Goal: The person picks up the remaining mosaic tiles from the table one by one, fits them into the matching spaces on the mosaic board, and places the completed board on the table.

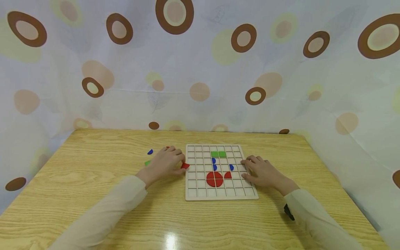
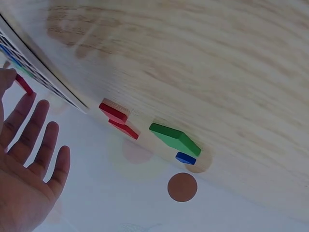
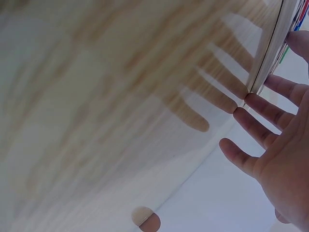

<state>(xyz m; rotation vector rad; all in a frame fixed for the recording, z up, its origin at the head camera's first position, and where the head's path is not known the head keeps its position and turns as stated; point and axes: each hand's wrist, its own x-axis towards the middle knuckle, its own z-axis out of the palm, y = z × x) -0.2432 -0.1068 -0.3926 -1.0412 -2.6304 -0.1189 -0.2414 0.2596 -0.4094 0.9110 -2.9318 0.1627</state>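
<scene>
Between thumb and index finger, my left hand (image 1: 164, 162) pinches a flat red piece (image 1: 185, 166) at the left edge of a pale gridded board (image 1: 218, 199). The left wrist view shows this red piece (image 2: 24, 84) edge-on between the fingertips. My right hand (image 1: 262, 172) touches the board's right edge, its fingers (image 3: 265, 128) loosely extended and the thumb over the rim. On the board lie two green squares (image 1: 218, 154), three blue half-rounds (image 1: 231, 167), a red disc of quarter pieces (image 1: 214, 179) and a single red quarter (image 1: 228, 175).
Loose pieces lie left of the board beyond my left hand: a blue one (image 1: 150, 151), green (image 2: 175, 137) and two red ones (image 2: 113, 112). The wooden table (image 1: 168, 218) meets a patterned cloth (image 1: 200, 111) at the back. A black object (image 1: 289, 212) sits under my right sleeve.
</scene>
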